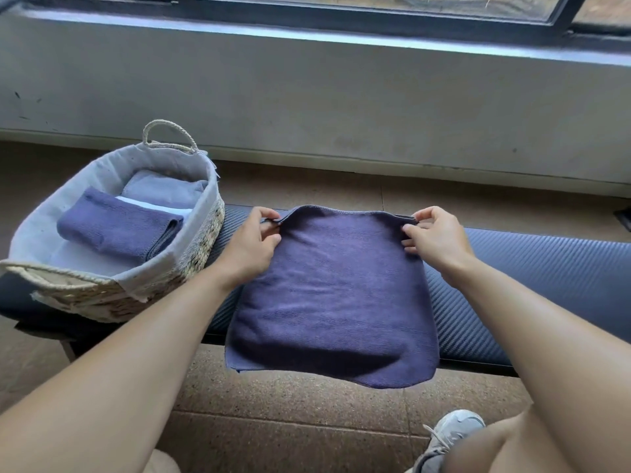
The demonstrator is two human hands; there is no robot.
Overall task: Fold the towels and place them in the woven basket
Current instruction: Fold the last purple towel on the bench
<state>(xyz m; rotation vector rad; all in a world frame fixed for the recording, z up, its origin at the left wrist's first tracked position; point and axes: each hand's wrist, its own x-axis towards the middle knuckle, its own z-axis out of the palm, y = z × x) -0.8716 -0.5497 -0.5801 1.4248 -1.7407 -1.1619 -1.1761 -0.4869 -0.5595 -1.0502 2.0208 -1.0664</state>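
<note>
You had part of the task complete: the woven basket (201, 240), at the left of the frame, already held a folded dark blue towel (119, 227) and a folded pale grey-blue towel (164, 191) behind it, with a white layer between them that could not be identified. One purple towel (331, 295) remained at the centre of the frame, spread over the dark padded bench (546, 268), its near edge hanging past the bench front. It appeared to be doubled once, though the layers were hard to tell apart. Your left hand (251, 244) pinched its far left corner and your right hand (437, 238) pinched its far right corner. Further folding and transfer to the basket were judged outstanding. The towel was soft, finely ribbed cloth with stitched hems; the basket was coarse braided fibre with rope handles and a pale fabric liner; the bench cover showed a carbon-weave pattern.
</note>
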